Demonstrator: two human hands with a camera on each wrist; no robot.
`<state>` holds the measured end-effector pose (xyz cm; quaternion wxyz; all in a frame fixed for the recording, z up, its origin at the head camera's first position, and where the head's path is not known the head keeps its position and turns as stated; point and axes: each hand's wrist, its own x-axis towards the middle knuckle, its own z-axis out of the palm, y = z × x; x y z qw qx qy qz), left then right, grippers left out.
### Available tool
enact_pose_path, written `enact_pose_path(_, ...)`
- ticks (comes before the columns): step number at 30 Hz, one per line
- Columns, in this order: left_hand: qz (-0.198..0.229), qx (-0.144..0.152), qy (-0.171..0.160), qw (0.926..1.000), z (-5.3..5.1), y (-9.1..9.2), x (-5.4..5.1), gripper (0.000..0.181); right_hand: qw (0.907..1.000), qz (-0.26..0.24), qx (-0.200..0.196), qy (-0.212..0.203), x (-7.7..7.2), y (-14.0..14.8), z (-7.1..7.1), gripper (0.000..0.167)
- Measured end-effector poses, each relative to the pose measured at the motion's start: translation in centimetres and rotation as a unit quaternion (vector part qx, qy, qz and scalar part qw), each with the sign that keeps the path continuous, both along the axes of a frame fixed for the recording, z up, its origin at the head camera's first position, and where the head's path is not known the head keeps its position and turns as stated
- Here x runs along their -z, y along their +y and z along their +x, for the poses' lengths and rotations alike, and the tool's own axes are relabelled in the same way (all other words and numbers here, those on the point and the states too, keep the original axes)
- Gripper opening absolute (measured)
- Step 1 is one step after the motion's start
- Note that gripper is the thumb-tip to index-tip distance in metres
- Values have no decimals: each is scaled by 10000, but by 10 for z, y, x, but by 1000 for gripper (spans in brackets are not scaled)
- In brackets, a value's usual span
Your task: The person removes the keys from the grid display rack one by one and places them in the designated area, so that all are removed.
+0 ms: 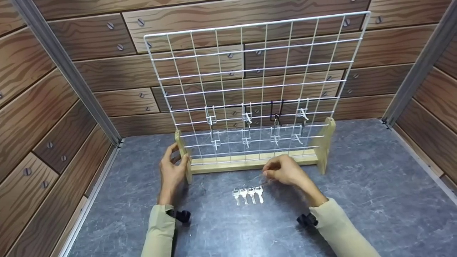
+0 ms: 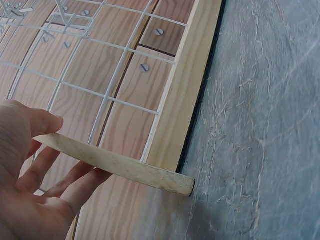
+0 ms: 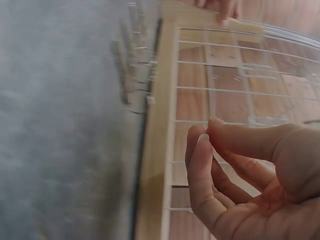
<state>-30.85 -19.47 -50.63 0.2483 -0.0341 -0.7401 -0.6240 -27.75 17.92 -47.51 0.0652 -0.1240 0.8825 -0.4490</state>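
A white wire grid panel (image 1: 253,85) stands upright in a pale wooden stand (image 1: 228,166). My left hand (image 1: 173,169) grips the stand's left end piece (image 2: 125,167), thumb on one side and fingers on the other. Thumb and forefinger of my right hand (image 1: 285,171) meet at their tips in front of the base bar; whether something thin lies between them cannot be told. Several silver keys (image 1: 251,195) form a row over the grey table, just left of and below that hand. The right wrist view shows these keys (image 3: 131,65) blurred, apart from my fingers.
Several metal hooks (image 1: 247,117) hang in two rows on the lower grid, one of them black (image 1: 276,117). The stand's right end piece (image 1: 326,146) rises beyond my right hand. Wood-patterned walls (image 1: 93,46) enclose the grey tabletop (image 1: 214,228).
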Motion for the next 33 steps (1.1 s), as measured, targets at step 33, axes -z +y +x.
enact_pose_path(33, -25, 28, -72, 10000, 1, -1, 0, 48, 9743, -1723, 416, 1391, -83, 28, 41, 20)
